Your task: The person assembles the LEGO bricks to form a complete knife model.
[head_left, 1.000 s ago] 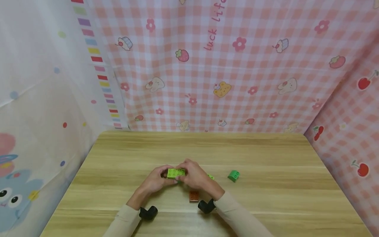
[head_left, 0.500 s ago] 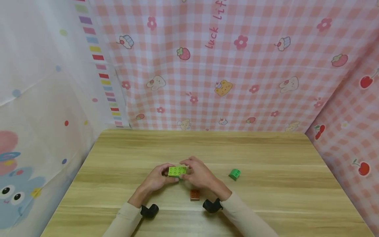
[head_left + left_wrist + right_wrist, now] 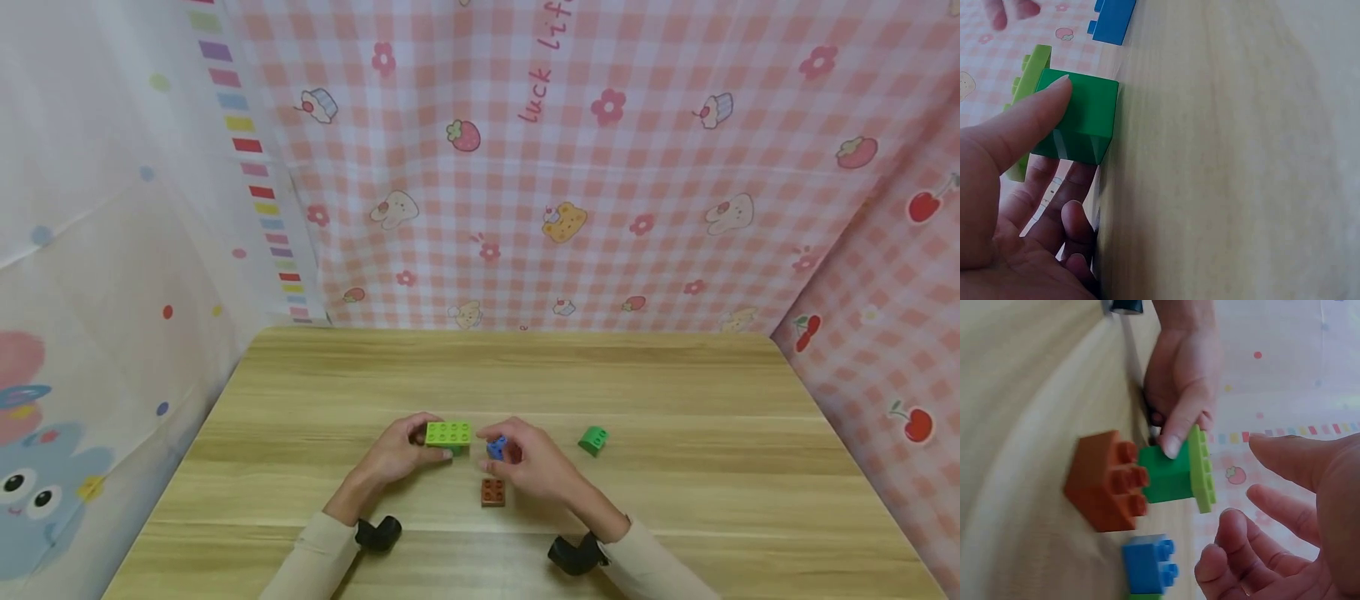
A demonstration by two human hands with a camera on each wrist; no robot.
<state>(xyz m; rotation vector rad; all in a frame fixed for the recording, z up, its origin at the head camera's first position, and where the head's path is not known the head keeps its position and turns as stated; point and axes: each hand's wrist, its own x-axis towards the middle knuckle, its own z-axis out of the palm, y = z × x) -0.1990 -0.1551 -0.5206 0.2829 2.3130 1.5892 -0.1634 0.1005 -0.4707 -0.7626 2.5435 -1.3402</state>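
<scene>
On a wood-grain table (image 3: 675, 521), a left hand (image 3: 396, 454) grips a green block (image 3: 1085, 112) beneath a lime plate (image 3: 448, 433), apparently steadying both; a right hand (image 3: 538, 460), fingers loose and empty, hovers over a blue block (image 3: 1142, 562).

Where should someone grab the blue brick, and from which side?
Probably by two opposite flat side walls of the blue brick, coming down from above on the person's right: its studs point up, and the left hand holds a green block opposite.

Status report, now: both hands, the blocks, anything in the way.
Left hand gripping green block, light-green piece on top. Right hand holding nothing, close over blue block. Brown block nearby, seemingly out of the way.
</scene>
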